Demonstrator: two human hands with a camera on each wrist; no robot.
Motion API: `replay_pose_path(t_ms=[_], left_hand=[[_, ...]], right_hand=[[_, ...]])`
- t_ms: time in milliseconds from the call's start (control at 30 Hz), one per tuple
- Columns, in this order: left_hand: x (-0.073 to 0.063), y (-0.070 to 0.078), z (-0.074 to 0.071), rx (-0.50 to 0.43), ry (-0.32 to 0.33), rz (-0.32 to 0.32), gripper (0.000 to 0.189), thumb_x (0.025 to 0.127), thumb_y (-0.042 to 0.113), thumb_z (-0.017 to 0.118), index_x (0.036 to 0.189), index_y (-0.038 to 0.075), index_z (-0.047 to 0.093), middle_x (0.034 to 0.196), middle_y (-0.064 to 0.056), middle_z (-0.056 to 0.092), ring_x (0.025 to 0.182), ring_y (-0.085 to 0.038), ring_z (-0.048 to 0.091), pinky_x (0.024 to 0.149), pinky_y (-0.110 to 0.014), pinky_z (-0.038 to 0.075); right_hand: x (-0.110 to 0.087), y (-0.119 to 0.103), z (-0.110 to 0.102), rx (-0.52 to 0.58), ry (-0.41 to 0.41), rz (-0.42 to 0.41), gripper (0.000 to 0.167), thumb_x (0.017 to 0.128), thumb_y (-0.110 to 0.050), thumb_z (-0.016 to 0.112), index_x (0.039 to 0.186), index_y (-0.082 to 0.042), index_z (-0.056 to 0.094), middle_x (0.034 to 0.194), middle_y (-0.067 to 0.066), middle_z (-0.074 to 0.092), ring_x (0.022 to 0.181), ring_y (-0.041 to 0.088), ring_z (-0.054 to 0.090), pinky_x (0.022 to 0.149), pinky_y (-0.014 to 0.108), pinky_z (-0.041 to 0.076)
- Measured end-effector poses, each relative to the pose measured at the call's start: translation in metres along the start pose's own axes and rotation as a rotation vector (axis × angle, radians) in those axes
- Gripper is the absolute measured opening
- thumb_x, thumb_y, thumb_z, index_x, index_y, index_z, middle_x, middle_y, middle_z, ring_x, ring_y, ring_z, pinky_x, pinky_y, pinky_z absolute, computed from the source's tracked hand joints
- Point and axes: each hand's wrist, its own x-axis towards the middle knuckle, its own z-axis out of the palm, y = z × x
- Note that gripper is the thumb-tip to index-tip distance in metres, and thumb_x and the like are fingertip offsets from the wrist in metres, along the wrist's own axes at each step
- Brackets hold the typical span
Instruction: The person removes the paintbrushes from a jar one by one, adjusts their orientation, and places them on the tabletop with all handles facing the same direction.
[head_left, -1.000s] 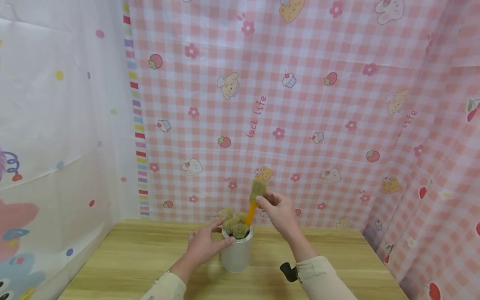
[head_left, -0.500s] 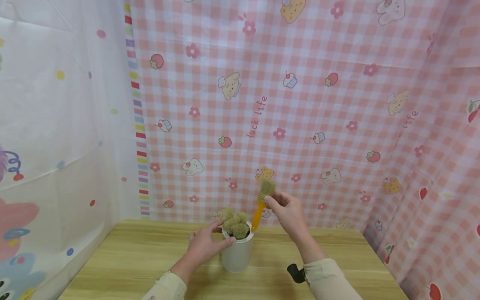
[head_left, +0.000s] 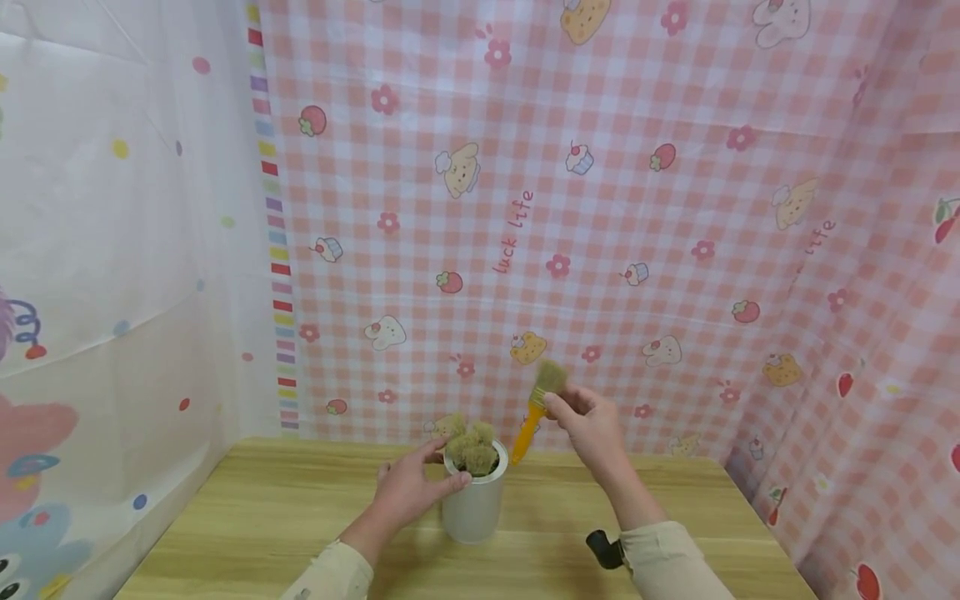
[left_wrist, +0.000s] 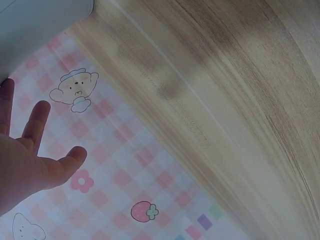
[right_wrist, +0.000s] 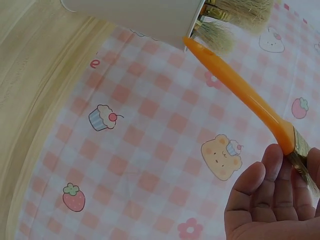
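Note:
A white cylindrical cup (head_left: pixel 471 508) stands upright on the wooden table, with several brushes (head_left: pixel 471 450) in it, bristles up. My left hand (head_left: pixel 408 487) holds the cup at its rim, thumb on the near side and index finger reaching round the far side. In the left wrist view some fingers (left_wrist: pixel 37 122) of that hand stick out beside the cup's wall. To the right of the cup, my right hand (head_left: pixel 592 425) pinches a paintbrush (head_left: pixel 531 425) at its metal band. Its bristles point up, and the orange handle (right_wrist: pixel 240 92) slants down toward the cup.
The wooden table (head_left: pixel 300 500) runs back to a pink checked curtain (head_left: pixel 630 208). A white curtain (head_left: pixel 150 250) with coloured dots hangs at the left. A black strap piece (head_left: pixel 604 550) juts from the right sleeve.
My right hand has moved right with the paintbrush, and the handle's end has passed from over the cup's mouth to beside its rim. My left hand has stayed on the cup.

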Motion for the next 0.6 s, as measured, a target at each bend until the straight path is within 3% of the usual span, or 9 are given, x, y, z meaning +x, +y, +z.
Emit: replay_pose_path(t_ms=[100, 400, 600], left_hand=[[0.0, 0.0, 0.0, -0.001, 0.002, -0.001, 0.087, 0.088, 0.064, 0.081, 0.158, 0.021, 0.053, 0.143, -0.013, 0.071, 0.137, -0.042, 0.062, 0.12, -0.082, 0.014], [0.003, -0.003, 0.002, -0.005, 0.002, -0.004, 0.087, 0.087, 0.063, 0.081, 0.158, 0.021, 0.053, 0.143, -0.012, 0.071, 0.138, -0.041, 0.062, 0.119, -0.081, 0.015], [0.003, -0.003, 0.002, -0.011, 0.004, -0.004, 0.087, 0.087, 0.063, 0.081, 0.158, 0.021, 0.053, 0.143, -0.012, 0.071, 0.138, -0.042, 0.061, 0.119, -0.081, 0.015]], right_hand=[[-0.001, 0.001, -0.001, -0.011, 0.002, 0.003, 0.036, 0.103, -0.03, 0.074, 0.13, -0.006, 0.075, 0.115, 0.014, 0.079, 0.099, 0.019, 0.074, 0.096, 0.043, 0.061], [-0.001, 0.005, -0.003, -0.047, -0.006, 0.008, 0.031, 0.104, -0.031, 0.074, 0.124, -0.007, 0.077, 0.11, 0.012, 0.08, 0.096, 0.018, 0.074, 0.088, 0.031, 0.059], [-0.003, 0.01, -0.005, -0.082, -0.016, 0.021, 0.039, 0.105, -0.032, 0.072, 0.133, -0.005, 0.072, 0.115, 0.014, 0.08, 0.099, 0.02, 0.077, 0.092, 0.037, 0.062]])
